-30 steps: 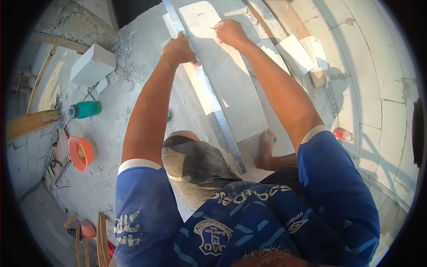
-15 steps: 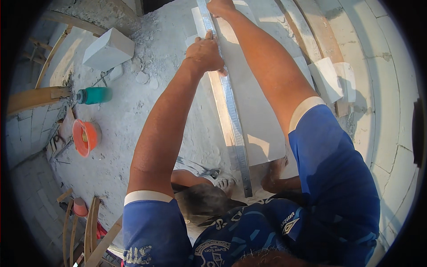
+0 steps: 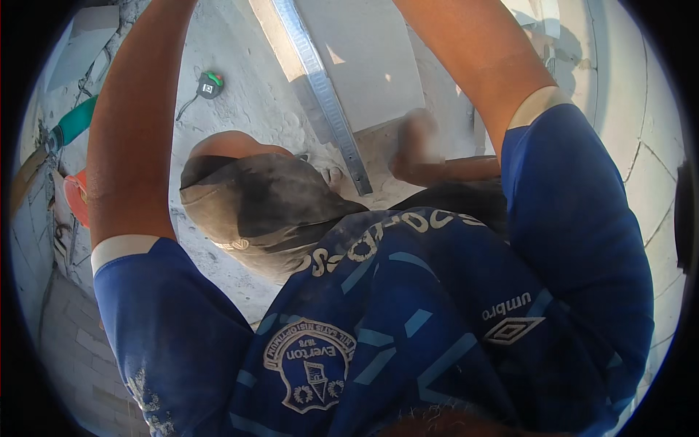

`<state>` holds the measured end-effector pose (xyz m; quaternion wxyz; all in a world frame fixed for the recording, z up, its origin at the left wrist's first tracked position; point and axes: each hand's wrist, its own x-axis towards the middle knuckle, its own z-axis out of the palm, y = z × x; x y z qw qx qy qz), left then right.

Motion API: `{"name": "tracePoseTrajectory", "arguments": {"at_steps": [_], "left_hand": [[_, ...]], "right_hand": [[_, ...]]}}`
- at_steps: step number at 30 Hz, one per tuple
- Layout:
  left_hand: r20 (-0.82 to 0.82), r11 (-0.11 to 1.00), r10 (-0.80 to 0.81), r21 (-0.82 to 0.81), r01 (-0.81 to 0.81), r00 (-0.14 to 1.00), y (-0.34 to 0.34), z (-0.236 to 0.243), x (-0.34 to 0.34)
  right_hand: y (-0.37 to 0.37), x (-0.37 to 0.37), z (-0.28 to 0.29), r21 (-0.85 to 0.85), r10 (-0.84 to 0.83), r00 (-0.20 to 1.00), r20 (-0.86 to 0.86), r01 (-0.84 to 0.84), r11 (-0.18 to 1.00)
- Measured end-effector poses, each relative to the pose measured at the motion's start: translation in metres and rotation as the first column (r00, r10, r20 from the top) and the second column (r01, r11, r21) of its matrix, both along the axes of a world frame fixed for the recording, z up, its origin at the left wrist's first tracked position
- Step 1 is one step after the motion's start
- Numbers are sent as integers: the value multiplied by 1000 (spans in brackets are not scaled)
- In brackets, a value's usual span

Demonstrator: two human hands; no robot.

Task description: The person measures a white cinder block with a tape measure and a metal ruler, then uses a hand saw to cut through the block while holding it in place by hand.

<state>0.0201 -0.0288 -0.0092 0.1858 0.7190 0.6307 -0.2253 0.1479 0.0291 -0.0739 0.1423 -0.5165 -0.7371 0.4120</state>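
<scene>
Both my hands are past the top edge of the picture; only my forearms show, my left forearm [image 3: 138, 131] reaching up the left and my right forearm [image 3: 466, 51] up the right. Between them a long perforated metal straightedge [image 3: 320, 87] lies lengthwise along the left part of a pale board or slab [image 3: 371, 80], its near end reaching past it. A dark tape measure with a green part [image 3: 210, 86] rests on the dusty floor left of the straightedge. My bent knee [image 3: 226, 146] and bare foot [image 3: 411, 142] are by the straightedge's near end.
A teal bottle [image 3: 73, 120] and an orange bucket [image 3: 75, 197] are at the left, partly behind my left forearm. Pale block walls run along the right [image 3: 648, 146] and lower left [image 3: 73, 342]. White pieces [image 3: 546, 22] lie at the upper right.
The view has tilted toward my body, so the straightedge, board and floor objects sit higher. Both hands, earlier on or near the straightedge and board, have left the top of the picture.
</scene>
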Motion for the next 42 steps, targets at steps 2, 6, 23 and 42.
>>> {"name": "tracePoseTrajectory", "arguments": {"at_steps": [2,6,23,42], "left_hand": [[-77,993,-92,60,97,993,-2,-5,-1],[-121,995,-20,92,31,992,-8,-10,1],[-187,954,-301,-48,297,935,1,-38,-31],[157,972,114,187,-143,981,18,-36,-22]], "right_hand": [[-46,18,0,35,26,997,-67,-23,999],[-157,48,-2,225,-2,1000,-24,7,974],[-331,141,24,-336,108,952,286,-6,942],[171,-76,-76,392,-162,986,-37,164,905]]}}
